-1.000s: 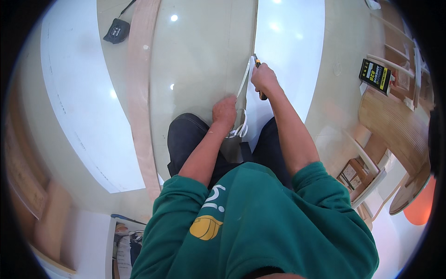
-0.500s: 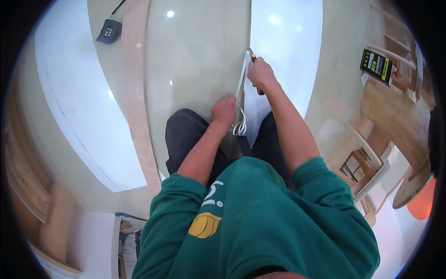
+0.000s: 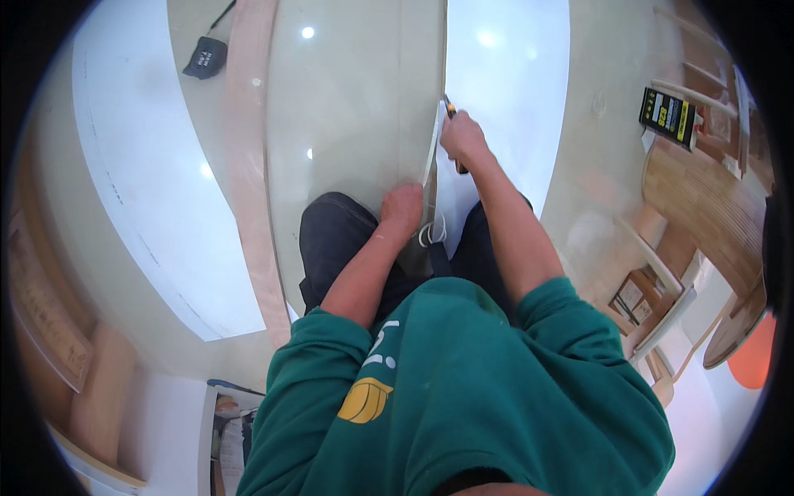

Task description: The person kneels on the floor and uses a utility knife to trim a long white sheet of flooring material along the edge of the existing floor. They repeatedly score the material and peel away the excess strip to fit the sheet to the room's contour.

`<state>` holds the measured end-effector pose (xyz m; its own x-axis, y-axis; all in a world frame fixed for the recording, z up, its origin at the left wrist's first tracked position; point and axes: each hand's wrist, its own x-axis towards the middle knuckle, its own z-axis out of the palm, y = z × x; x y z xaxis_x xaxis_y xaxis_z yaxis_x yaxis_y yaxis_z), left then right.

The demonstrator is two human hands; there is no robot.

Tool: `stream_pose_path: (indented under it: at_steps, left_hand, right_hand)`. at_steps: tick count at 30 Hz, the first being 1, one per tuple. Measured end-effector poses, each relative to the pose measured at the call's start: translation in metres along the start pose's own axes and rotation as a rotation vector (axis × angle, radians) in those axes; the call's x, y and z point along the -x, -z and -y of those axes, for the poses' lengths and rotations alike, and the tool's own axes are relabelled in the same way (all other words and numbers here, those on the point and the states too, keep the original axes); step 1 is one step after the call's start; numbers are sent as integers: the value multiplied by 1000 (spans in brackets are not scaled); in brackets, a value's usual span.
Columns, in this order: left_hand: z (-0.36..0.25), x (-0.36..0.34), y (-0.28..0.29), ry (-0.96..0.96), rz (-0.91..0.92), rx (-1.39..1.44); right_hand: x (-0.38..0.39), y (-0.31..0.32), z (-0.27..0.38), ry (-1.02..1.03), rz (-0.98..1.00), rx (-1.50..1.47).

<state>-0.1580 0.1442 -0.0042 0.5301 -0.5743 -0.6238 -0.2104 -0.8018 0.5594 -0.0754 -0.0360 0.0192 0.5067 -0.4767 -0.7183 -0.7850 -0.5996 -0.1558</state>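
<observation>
My right hand (image 3: 465, 139) is closed around a black and orange utility knife (image 3: 451, 108), its tip at the left edge of a long white sheet (image 3: 513, 99) on the floor. Along that edge a narrow white strip (image 3: 431, 149) stands partly away from the sheet. Its near part runs into my left hand (image 3: 403, 208), whose fingers are pinched on it just left of the sheet. A loose curl of the strip (image 3: 428, 234) hangs between my knees, beside my left hand.
Left of me lie a long wooden board (image 3: 250, 124) and another white sheet (image 3: 132, 157), with a dark tape measure (image 3: 205, 59) between them. To the right are a black and yellow can (image 3: 668, 116) and pale wooden furniture (image 3: 703, 198).
My right hand and the knife have come slightly nearer to me along the sheet's edge. My left hand has also shifted slightly nearer, and the strip's curl has changed shape.
</observation>
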Motion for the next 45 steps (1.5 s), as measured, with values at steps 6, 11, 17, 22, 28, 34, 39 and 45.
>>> stream_pose_path:
  at_steps: [6, 11, 17, 22, 28, 34, 39, 45]
  left_hand:
    - [-7, 12, 5, -10, 46, -9]
    - [-8, 16, 2, -27, 50, -65]
    - [-5, 20, -5, -53, 91, -32]
    - [-3, 20, -8, -16, 116, -64]
    - [-2, 24, -3, -53, 182, -44]
    - [0, 26, -6, -35, 209, -94]
    - [-3, 30, -9, -48, 230, -41]
    - [4, 32, -17, -78, 241, -143]
  right_hand:
    - [12, 3, -1, -3, 47, 3]
    - [5, -7, -12, 10, 16, 30]
    - [8, -6, -9, 34, 63, 24]
    - [12, -11, -12, -13, 63, 41]
    - [10, -20, -20, 76, -31, 118]
    - [18, -28, -27, 94, -60, 90]
    - [13, -25, -26, 113, -40, 47]
    - [38, -24, -26, 3, -23, 106]
